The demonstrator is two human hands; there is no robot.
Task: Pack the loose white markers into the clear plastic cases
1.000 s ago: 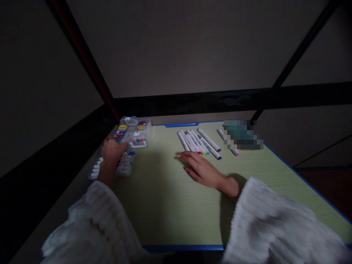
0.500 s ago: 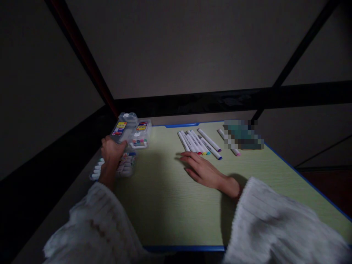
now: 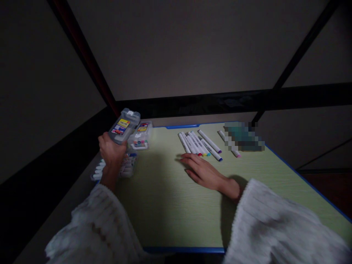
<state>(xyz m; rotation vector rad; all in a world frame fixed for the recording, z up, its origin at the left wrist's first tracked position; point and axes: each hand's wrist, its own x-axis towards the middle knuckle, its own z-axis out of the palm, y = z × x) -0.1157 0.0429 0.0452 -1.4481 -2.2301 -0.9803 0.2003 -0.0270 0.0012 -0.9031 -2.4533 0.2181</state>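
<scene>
A row of markers (image 3: 199, 143) is laid toward the far edge of the table (image 3: 170, 205), and every place is given from it. Well to its left, a case (image 3: 123, 127) is held tilted above the table by the left hand (image 3: 110, 152). A second case (image 3: 140, 135) is set just right of that one. A tray of markers (image 3: 125, 167) is placed below the left hand. The right hand (image 3: 202, 171) is rested flat just in front of the row.
</scene>
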